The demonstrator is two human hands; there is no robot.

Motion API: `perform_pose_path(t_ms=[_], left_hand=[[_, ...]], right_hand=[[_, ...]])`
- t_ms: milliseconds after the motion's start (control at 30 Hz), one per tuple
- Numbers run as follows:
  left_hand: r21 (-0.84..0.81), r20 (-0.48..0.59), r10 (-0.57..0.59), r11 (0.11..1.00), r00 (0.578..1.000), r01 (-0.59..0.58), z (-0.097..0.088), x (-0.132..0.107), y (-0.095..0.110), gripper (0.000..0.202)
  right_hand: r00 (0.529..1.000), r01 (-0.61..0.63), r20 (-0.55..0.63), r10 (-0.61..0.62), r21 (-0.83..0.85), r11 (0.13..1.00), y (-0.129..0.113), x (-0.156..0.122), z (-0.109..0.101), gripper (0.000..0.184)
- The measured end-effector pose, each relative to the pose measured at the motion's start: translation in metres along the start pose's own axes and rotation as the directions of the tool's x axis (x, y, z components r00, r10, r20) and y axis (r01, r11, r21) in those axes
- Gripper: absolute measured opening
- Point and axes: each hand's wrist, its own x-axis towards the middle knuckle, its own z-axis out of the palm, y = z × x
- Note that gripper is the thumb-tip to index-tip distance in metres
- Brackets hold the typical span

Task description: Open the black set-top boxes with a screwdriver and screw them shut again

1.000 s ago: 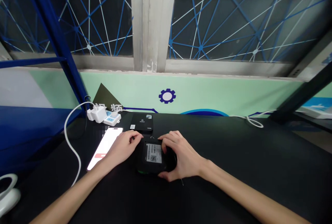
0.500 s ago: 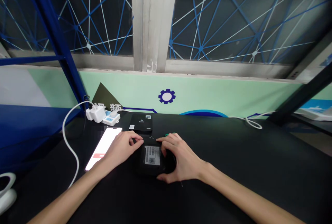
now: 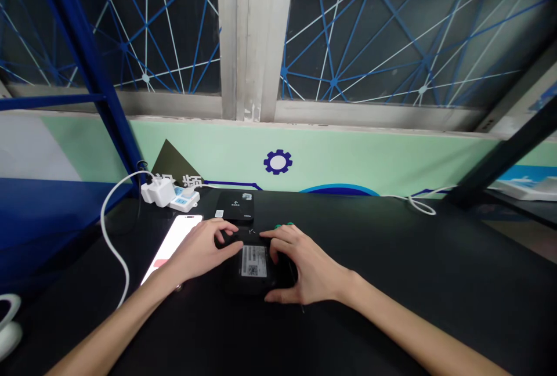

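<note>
A black electronics box (image 3: 246,286) with a white label (image 3: 254,261) bearing a QR code lies on the black table. My right hand (image 3: 307,268) wraps its right side, thumb at the near edge and fingers at the far edge. At its upper left is my left hand (image 3: 209,248), thumb and fingers apart, the thumb tip by the label's corner. Several tiny screws (image 3: 252,231) lie just past the box, between the hands. Bits of a green object (image 3: 278,226) show behind my right fingers, mostly hidden. Under that hand pokes a thin rod tip (image 3: 303,308).
A flat black cover (image 3: 235,206) with a printed logo lies behind the box. To the left are a lit phone (image 3: 174,242), a white power strip (image 3: 185,199) with a plug, and a white cable (image 3: 108,237). A white rounded object (image 3: 9,329) stands at far left.
My left thumb and fingers have parted from a pinch, and the thumb has moved right toward the label. My right hand keeps its hold on the box. The view has shifted slightly.
</note>
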Motion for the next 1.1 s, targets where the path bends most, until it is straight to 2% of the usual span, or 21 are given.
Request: perform_pose_path(t_ms=[200, 400, 533, 767, 967, 1100], left_hand=[[0.074, 0.184, 0.097, 0.991, 0.978, -0.113, -0.011, -0.005, -0.008, 0.073], [0.161, 0.234, 0.029, 0.985, 0.972, -0.068, -0.006, -0.007, -0.017, 0.101], [0.176, 0.262, 0.016, 0.982, 0.965, -0.064, -0.004, -0.006, -0.018, 0.105], [0.196, 0.242, 0.033, 0.977, 0.970, -0.082, -0.003, -0.005, -0.019, 0.101], [0.217, 0.272, 0.031, 0.972, 0.962, -0.092, -0.002, -0.005, -0.015, 0.099], [0.202, 0.246, 0.052, 0.974, 0.968, -0.104, -0.001, -0.006, -0.019, 0.098]], right_hand=[[0.999, -0.023, 0.037, 0.023, 0.009, 1.000, 0.001, 0.000, -0.002, 0.051], [0.996, -0.059, 0.074, 0.059, -0.008, 0.998, -0.001, 0.000, -0.003, 0.050], [0.993, -0.066, 0.094, 0.067, -0.015, 0.998, -0.003, 0.001, -0.004, 0.050], [0.989, -0.068, 0.129, 0.068, -0.007, 0.998, -0.002, 0.003, -0.004, 0.051], [0.988, -0.079, 0.133, 0.080, -0.010, 0.997, 0.000, 0.003, -0.002, 0.052], [0.989, -0.083, 0.125, 0.083, -0.001, 0.997, -0.001, 0.002, -0.002, 0.052]])
